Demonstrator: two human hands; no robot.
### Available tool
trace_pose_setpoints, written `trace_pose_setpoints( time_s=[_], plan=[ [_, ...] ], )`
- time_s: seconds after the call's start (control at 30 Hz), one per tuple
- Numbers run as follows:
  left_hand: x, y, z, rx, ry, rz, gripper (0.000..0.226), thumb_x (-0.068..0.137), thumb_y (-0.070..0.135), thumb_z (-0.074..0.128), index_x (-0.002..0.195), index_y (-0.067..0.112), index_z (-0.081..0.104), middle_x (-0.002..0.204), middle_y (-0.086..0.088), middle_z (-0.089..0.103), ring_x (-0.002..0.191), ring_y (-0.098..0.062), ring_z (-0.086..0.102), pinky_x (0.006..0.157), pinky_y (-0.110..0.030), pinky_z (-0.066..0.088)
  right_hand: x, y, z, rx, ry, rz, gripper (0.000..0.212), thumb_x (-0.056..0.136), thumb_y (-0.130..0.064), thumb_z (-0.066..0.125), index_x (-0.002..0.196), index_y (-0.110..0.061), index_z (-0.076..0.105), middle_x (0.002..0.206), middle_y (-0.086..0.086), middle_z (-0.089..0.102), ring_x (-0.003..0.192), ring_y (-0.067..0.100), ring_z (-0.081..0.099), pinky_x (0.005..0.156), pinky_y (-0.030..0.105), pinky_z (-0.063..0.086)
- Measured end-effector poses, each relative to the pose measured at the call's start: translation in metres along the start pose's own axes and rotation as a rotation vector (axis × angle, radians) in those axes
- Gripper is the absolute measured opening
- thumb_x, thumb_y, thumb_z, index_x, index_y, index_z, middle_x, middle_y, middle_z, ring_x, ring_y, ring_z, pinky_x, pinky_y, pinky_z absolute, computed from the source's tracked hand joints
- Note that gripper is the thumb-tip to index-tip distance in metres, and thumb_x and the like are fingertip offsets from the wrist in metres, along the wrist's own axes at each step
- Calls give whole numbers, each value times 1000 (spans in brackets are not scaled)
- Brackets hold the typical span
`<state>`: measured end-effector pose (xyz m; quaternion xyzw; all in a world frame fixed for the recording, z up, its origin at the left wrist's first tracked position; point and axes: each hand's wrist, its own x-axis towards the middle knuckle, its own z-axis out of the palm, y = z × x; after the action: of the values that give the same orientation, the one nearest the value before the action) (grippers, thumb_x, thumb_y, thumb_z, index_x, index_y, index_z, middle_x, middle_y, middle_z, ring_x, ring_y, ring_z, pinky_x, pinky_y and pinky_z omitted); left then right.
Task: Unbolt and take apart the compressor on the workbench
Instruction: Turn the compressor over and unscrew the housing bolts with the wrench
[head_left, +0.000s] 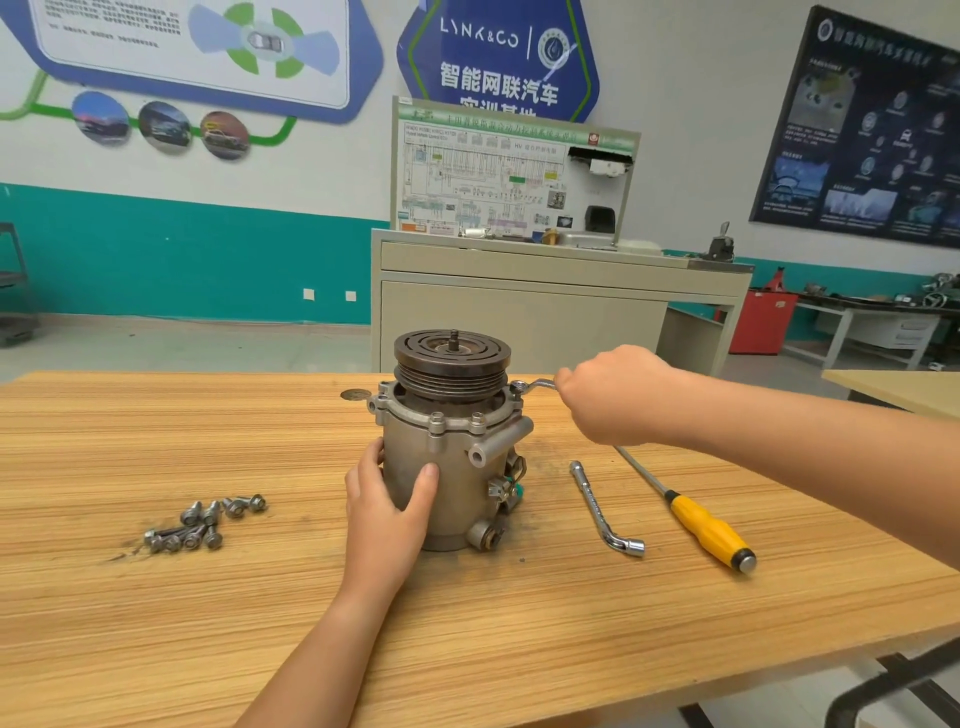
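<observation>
- Compressor (452, 467) stood upright near the middle of the wooden workbench (208, 613), with a dark grooved pulley (452, 358) on top and a short threaded shaft sticking up from the pulley's centre.
- The left hand (387, 512) held the grey body from the 7 o'clock side. The fingers curved around the left wall and the thumb pressed on the front.
- The right hand (608, 395) was at 2 o'clock of the compressor, closed as a fist around the handle of a small bent wrench (537, 385). The head of this wrench sat on the flange rim, just under the pulley at 3 o'clock.
- A heap of loose bolts (200, 522) lay on the bench at 8 o'clock, well apart from the compressor.
- An L-shaped socket wrench (602, 506) lay flat at 4 o'clock, near the compressor.
- A screwdriver with a yellow handle (706, 527) lay just beyond it, also at 4 o'clock, and its shaft passed under the right forearm.
- A cream cabinet with a wiring diagram board (498, 176) stood at 12 o'clock, behind the bench.
</observation>
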<state>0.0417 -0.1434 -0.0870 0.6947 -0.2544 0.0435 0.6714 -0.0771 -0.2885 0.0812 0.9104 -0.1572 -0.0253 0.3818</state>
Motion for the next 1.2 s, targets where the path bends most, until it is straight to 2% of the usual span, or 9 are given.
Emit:
trace_pose_setpoints(
  time_s=[0.13, 0.23, 0.3, 0.37, 0.53, 0.63, 0.73, 0.97, 1.2],
  plan=[
    [0, 0, 1, 11, 0, 7, 62, 88, 34, 60, 142, 23, 31, 125, 10, 30, 117, -5, 33, 99, -24, 28, 16, 11, 8, -81, 52, 7, 20, 92, -4, 42, 109, -9, 52, 62, -2, 38, 54, 14, 43, 46, 24, 32],
    [1, 0, 1, 17, 6, 6, 63, 87, 34, 59, 142, 22, 30, 124, 10, 30, 115, -4, 33, 98, -23, 27, 37, 9, 22, -14, 144, 43, 22, 91, -3, 44, 112, -9, 49, 81, 1, 58, 80, 22, 59, 85, 33, 42],
    [1, 0, 1, 25, 4, 7, 64, 87, 35, 59, 143, 22, 30, 124, 10, 30, 116, -4, 32, 98, -23, 27, 53, 7, 39, 27, 269, 35, 27, 91, -1, 42, 117, -8, 46, 103, 6, 63, 100, 25, 57, 110, 41, 19],
    [1, 1, 1, 28, 4, 9, 64, 87, 36, 58, 142, 23, 30, 124, 11, 30, 116, -4, 32, 96, -22, 26, 68, 4, 49, 80, 364, 41, 33, 90, 2, 39, 122, -7, 45, 117, 8, 58, 112, 23, 52, 113, 40, 8],
    [2, -1, 1, 41, 5, 18, 64, 87, 36, 58, 142, 23, 30, 124, 11, 30, 116, -2, 32, 96, -22, 26, 76, -2, 53, 264, 393, 42, 33, 91, 3, 39, 120, -9, 50, 111, 7, 64, 102, 25, 58, 108, 33, 23],
    [1, 0, 1, 40, 4, 13, 64, 87, 36, 58, 143, 23, 29, 125, 11, 30, 116, -3, 32, 97, -22, 26, 56, 5, 53, 454, 481, 193, 24, 99, -11, 33, 118, -7, 47, 96, 10, 66, 85, 29, 60, 77, 34, 40],
    [2, 0, 0, 45, 4, 13, 64, 87, 36, 58, 143, 22, 29, 126, 9, 30, 121, -7, 33, 100, -24, 26, 26, 10, 46, 690, 528, 278, 26, 101, -23, 30, 119, -9, 43, 77, 11, 60, 70, 32, 56, 55, 34, 36],
    [2, -1, 1, 51, 0, -2, 64, 88, 37, 58, 143, 21, 30, 137, -1, 32, 128, -16, 34, 102, -28, 27, -10, 2, 25, 498, 206, 204, 18, 98, -16, 37, 110, -17, 50, 65, -6, 36, 57, 9, 37, 45, 24, 25],
    [2, 1, 0, 55, -6, 3, 65, 88, 37, 57, 143, 19, 29, 141, -4, 32, 130, -16, 33, 103, -27, 26, -3, -10, 5, 227, 119, 107, 22, 91, -5, 42, 110, -11, 52, 62, -2, 32, 56, 16, 38, 46, 25, 30]
  ],
)
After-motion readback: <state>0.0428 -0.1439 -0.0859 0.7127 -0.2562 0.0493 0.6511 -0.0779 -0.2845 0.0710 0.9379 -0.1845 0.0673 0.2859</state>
